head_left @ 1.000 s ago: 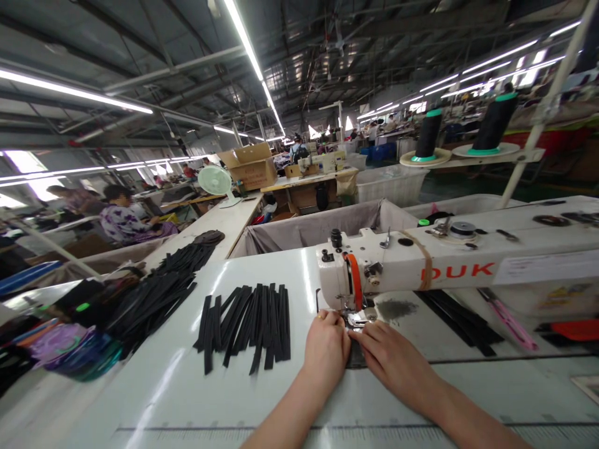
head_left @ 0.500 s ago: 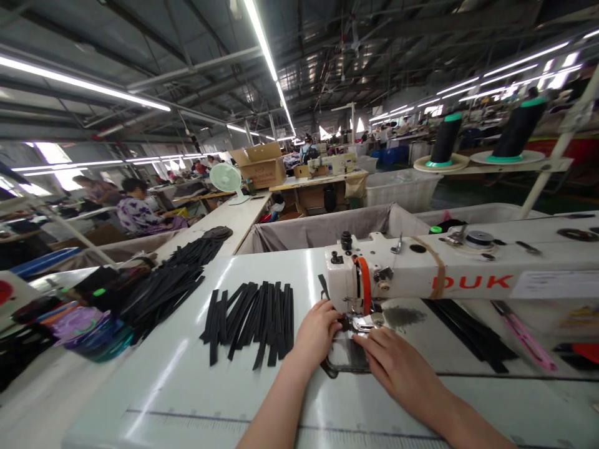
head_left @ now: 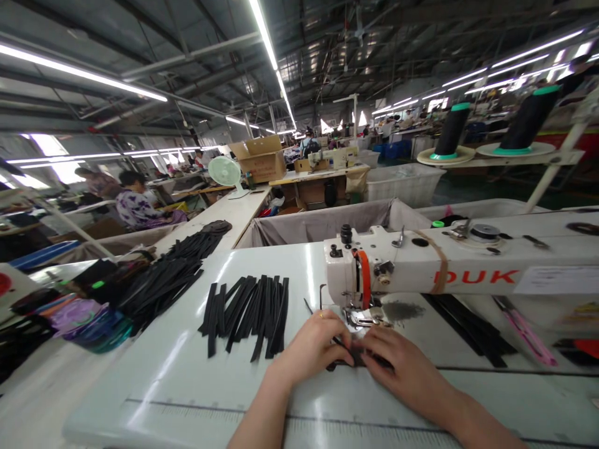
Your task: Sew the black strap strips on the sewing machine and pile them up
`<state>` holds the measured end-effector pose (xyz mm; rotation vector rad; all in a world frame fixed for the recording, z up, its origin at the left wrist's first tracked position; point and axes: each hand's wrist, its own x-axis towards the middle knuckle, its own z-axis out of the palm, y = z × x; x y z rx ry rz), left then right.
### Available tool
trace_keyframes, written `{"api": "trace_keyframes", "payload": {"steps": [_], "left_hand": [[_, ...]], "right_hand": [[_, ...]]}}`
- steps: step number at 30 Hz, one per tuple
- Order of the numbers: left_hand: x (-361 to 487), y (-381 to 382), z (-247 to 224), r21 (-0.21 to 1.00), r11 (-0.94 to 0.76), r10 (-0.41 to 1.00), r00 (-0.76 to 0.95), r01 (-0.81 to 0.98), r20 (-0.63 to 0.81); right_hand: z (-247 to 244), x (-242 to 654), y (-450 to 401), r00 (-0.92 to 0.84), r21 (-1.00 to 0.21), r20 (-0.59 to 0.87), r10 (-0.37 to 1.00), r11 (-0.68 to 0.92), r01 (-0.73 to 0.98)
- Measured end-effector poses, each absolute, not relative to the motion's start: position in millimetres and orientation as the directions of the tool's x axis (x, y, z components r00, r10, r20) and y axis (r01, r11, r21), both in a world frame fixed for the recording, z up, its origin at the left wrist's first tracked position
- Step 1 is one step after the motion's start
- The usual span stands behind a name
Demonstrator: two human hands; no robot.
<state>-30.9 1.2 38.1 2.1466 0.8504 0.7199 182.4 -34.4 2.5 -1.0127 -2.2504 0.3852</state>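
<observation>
Left hand (head_left: 311,346) lower ("DUK" sewing machine (head_left: 421,268))

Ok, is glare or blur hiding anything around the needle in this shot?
In the head view, overhead tubes throw glare streaks across the white sewing table; the wide lens bends the roof beams; the black strip is dark, and the left hand and right hand cover most of it, so any stitching cannot be made out.

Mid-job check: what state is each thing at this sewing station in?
Left hand: pinching black strip
Right hand: pinching the same strip
Presser foot: raised or lowered unclear
Loose black strips: lying side by side on the table
Cardboard box: flaps open
Thread cone: upright on its stand
</observation>
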Motion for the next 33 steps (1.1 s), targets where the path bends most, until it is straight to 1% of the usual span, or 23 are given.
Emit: {"api": "trace_keyframes", "payload": {"steps": [1, 2, 3, 4, 5, 6, 7, 10, 13, 15, 18, 22, 28, 31, 33], "left_hand": [[-27, -3, 40, 0.873, -0.447, 0.763, 0.593, 0.196, 0.257], [-23, -8, 42, 0.938, -0.346, 0.781, 0.557, 0.010, 0.282], [-20, -12, 44, 0.953, -0.245, 0.793, 0.529, -0.178, 0.303], [-16, -15, 44, 0.929, -0.155, 0.797, 0.513, -0.337, 0.319], [-13, -18, 45, 0.890, -0.086, 0.796, 0.507, -0.449, 0.332], [-11, -20, 45, 0.856, -0.039, 0.793, 0.505, -0.516, 0.341], [-10, -22, 45, 0.837, -0.009, 0.790, 0.509, -0.547, 0.341], [-7, -27, 43, 0.823, 0.050, 0.796, 0.520, -0.565, 0.309], [-6, -30, 42, 0.815, 0.091, 0.805, 0.523, -0.572, 0.278], [-6, -32, 43, 0.815, 0.106, 0.810, 0.525, -0.570, 0.263], [-5, -33, 44, 0.809, 0.110, 0.808, 0.526, -0.577, 0.265], [-6, -34, 45, 0.799, 0.108, 0.801, 0.528, -0.591, 0.282], [-5, -33, 44, 0.778, 0.057, 0.778, 0.516, -0.626, 0.358], [-5, -33, 44, 0.780, 0.009, 0.780, 0.492, -0.626, 0.386], [-5, -33, 44, 0.797, -0.003, 0.797, 0.480, -0.604, 0.367]], "right_hand": [[7, 183, -37, -0.520, -0.544, 0.432, 0.737, 0.673, 0.501], [12, 183, -40, -0.531, -0.584, 0.446, 0.720, 0.684, 0.437], [16, 183, -43, -0.539, -0.613, 0.460, 0.705, 0.692, 0.381], [20, 183, -45, -0.544, -0.634, 0.470, 0.695, 0.695, 0.340], [22, 183, -46, -0.545, -0.650, 0.473, 0.692, 0.692, 0.315], [24, 182, -47, -0.543, -0.662, 0.467, 0.698, 0.683, 0.308], [24, 182, -48, -0.540, -0.670, 0.457, 0.707, 0.673, 0.314], [17, 181, -48, -0.556, -0.661, 0.418, 0.719, 0.660, 0.358], [5, 182, -49, -0.604, -0.616, 0.404, 0.687, 0.693, 0.376], [-2, 183, -51, -0.615, -0.607, 0.409, 0.674, 0.704, 0.369], [-6, 184, -53, -0.627, -0.637, 0.391, 0.674, 0.690, 0.345], [-1, 183, -54, -0.664, -0.670, 0.296, 0.687, 0.644, 0.368], [6, 181, -54, -0.658, -0.724, 0.215, 0.722, 0.570, 0.389], [8, 181, -54, -0.672, -0.678, 0.169, 0.721, 0.580, 0.452], [9, 181, -55, -0.680, -0.629, 0.165, 0.714, 0.608, 0.485]]}}
